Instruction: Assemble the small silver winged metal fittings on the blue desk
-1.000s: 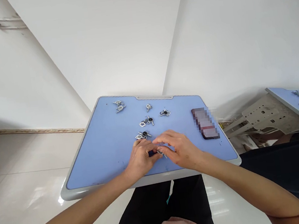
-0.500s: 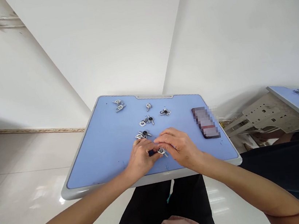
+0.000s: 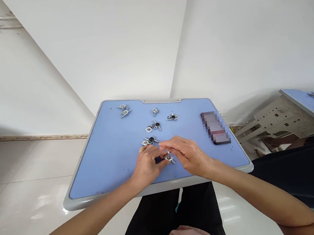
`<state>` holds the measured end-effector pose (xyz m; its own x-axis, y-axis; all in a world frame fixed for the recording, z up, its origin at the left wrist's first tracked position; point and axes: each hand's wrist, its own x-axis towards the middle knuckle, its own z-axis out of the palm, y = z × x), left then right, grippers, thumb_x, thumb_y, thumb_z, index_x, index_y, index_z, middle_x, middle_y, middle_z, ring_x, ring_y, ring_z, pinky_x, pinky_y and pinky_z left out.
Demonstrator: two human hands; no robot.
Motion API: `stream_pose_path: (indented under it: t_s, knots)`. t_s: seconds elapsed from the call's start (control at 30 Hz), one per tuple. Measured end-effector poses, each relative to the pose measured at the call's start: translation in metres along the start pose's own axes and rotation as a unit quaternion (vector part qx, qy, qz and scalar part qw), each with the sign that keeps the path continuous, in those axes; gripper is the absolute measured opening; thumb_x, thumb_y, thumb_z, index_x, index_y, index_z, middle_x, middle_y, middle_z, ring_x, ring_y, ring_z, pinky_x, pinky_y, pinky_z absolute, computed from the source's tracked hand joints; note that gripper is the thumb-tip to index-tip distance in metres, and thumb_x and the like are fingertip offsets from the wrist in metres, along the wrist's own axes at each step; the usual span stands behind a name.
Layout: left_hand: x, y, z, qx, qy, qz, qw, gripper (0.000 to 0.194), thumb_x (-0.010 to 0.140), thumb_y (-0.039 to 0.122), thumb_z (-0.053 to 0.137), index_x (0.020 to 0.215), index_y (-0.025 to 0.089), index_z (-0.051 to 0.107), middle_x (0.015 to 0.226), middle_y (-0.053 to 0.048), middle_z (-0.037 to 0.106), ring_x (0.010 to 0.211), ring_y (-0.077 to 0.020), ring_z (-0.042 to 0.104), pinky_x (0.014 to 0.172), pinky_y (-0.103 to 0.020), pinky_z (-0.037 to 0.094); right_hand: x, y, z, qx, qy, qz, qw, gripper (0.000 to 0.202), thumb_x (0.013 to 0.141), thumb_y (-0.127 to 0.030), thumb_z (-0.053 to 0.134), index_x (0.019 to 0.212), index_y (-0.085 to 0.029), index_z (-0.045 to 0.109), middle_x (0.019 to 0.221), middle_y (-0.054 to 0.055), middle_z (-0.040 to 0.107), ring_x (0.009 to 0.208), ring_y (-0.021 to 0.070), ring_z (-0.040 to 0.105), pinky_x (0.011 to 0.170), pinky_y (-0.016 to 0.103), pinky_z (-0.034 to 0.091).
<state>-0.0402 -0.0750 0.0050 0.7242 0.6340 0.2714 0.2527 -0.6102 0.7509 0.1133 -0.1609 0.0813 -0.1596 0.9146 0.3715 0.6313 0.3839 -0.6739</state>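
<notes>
Near the front of the blue table (image 3: 100, 171), my left hand (image 3: 147, 164) pinches a small silver metal fitting (image 3: 169, 157) between thumb and fingers. The fitting has an oval flange and a short stem pointing down to the right. Just above it is my right hand (image 3: 189, 155), its thumb and forefinger brought together over the fitting's top. Whatever those fingertips hold is too small to make out. Directly beyond my left hand lie a metal part with a round black centre (image 3: 151, 139) and a flat silver plate (image 3: 145, 143).
Farther back lie another black-centred part (image 3: 157, 124), a loose plate (image 3: 149, 129), a silver piece (image 3: 155, 111) and a cluster (image 3: 172, 117). Two silver pieces (image 3: 125, 113) rest at the back left. A pixelated phone-like object (image 3: 215, 128) lies at right. A second table (image 3: 302, 99) stands beyond.
My right fingertips have lifted slightly off the fitting, and more of its top shows. My left hand keeps its hold; the camera view has shifted slightly.
</notes>
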Motion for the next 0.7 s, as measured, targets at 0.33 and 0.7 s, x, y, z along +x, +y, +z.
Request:
stream_pose_path:
  t_s: [0.33, 0.7]
  knots:
    - [0.000, -0.002, 0.000, -0.021, -0.005, -0.003, 1.000, 0.007, 0.079, 0.026, 0.076, 0.076, 0.024, 0.070, 0.068, 0.004, 0.066, 0.072, -0.0167, 0.058, 0.087, -0.038, 0.039, -0.033, 0.013, -0.010, -0.033, 0.085, 0.277, 0.957, 0.022, 0.093, -0.024, 0.047, 0.105, -0.020, 0.065, 0.075, 0.000, 0.063, 0.055, 0.0109, 0.052, 0.053, 0.025, 0.038]
    - [-0.001, 0.000, 0.001, 0.035, -0.010, 0.017, 0.999, 0.004, 0.082, 0.023, 0.071, 0.082, 0.022, 0.067, 0.075, 0.001, 0.067, 0.079, -0.0189, 0.060, 0.084, -0.039, 0.042, -0.034, 0.010, 0.022, -0.274, -0.091, 0.314, 0.904, 0.017, 0.094, -0.034, 0.055, 0.096, -0.021, 0.066, 0.093, 0.004, 0.074, 0.081, 0.0209, 0.069, 0.061, 0.028, 0.036]
